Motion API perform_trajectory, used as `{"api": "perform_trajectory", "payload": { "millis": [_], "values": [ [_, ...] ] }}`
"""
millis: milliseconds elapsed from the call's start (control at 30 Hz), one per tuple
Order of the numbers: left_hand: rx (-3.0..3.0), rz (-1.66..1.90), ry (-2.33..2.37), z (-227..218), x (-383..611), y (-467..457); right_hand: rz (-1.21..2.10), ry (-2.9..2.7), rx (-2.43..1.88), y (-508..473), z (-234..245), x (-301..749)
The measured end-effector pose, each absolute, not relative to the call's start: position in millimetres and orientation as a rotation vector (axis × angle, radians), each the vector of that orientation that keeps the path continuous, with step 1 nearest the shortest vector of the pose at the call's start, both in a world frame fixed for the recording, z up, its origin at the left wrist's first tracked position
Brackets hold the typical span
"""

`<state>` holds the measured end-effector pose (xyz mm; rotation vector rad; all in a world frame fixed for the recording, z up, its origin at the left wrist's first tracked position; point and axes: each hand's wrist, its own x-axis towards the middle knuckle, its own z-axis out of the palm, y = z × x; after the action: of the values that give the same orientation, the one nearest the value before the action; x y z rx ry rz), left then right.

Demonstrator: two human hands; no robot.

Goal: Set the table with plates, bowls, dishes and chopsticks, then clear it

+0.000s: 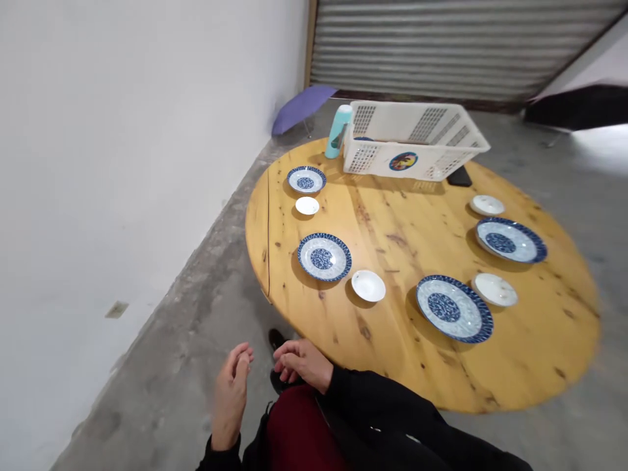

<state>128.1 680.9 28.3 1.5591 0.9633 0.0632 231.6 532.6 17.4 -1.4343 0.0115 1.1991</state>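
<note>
My left hand [232, 391] hovers over the floor beside the table, its fingers loosely bent and nothing in it. Close to the table's near-left edge is my right hand [303, 362], also without anything in it, fingers slightly curled and apart. Nearest to both hands on the wooden table [338, 327] are a blue-and-white plate [324, 257] and a small white bowl [368, 286]. Further right lies another patterned plate [454, 309] beside a white dish [494, 289]. A third plate [511, 240] has a white dish [487, 205] behind it.
At the far left of the table are a smaller patterned plate [307, 179] and a white bowl [307, 206]. A white plastic basket [383, 157], a turquoise bottle [338, 131] and a dark phone-like object [460, 176] stand behind. Purple umbrella [304, 108] and wall [122, 163] border the left.
</note>
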Motion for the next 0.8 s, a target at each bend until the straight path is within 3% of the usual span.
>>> {"api": "perform_trajectory", "payload": {
  "millis": [467, 800],
  "values": [
    [1.662, -0.125, 1.008, 31.0, 255.1, 870.4, 1.117, 0.052, -1.245, 731.1, 5.6, 364.4],
    [1.826, -0.319, 0.554, 39.7, 436.2, 884.1, 0.679, 0.315, -1.229, 681.8, 12.5, 428.4]
  ]
}}
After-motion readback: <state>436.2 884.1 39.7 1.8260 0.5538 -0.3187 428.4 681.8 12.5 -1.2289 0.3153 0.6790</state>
